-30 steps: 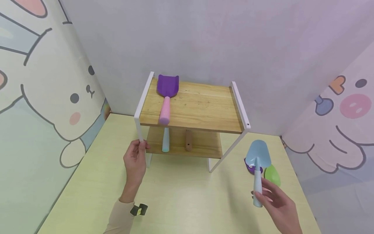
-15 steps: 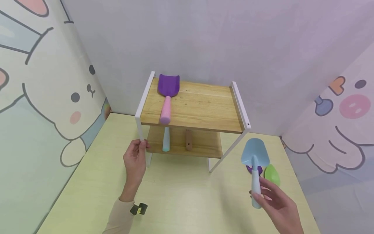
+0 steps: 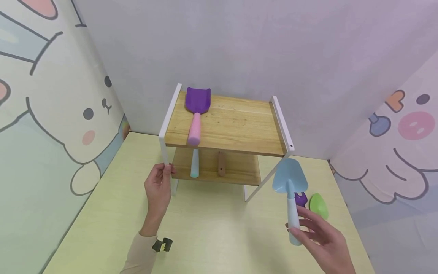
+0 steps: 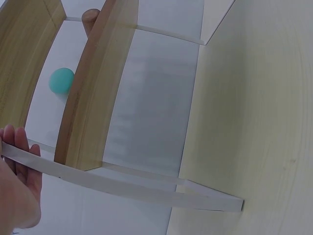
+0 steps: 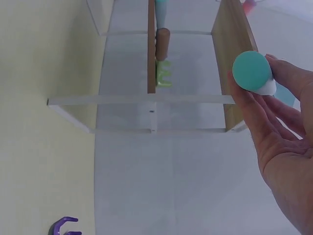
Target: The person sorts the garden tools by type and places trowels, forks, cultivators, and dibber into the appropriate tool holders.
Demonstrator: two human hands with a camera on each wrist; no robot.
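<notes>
In the head view my right hand (image 3: pixel 319 238) holds a light blue toy trowel (image 3: pixel 291 177) by its pale handle, blade upward, right of the shelf rack's front corner. The right wrist view shows the handle's round teal end (image 5: pixel 252 71) between thumb and fingers. My left hand (image 3: pixel 159 188) pinches the white front-left post (image 3: pixel 164 152) of the two-tier wooden rack (image 3: pixel 239 121). A purple scoop (image 3: pixel 197 101) with a pink handle lies at the left of the top shelf. On the lower shelf (image 3: pixel 239 169) are a light blue handle (image 3: pixel 194 163) and a brown handle (image 3: pixel 221 163).
A purple pronged piece (image 3: pixel 301 199) and a green piece (image 3: pixel 318 206) lie on the pale table (image 3: pixel 212 236), right of the rack. A green pronged head (image 5: pixel 163 74) shows on the lower shelf in the right wrist view. Cartoon-printed cloth walls (image 3: pixel 219 45) surround the table.
My right hand has carried the trowel a little leftward, nearer the rack, and its blade stands slightly higher. The left hand stays on the post.
</notes>
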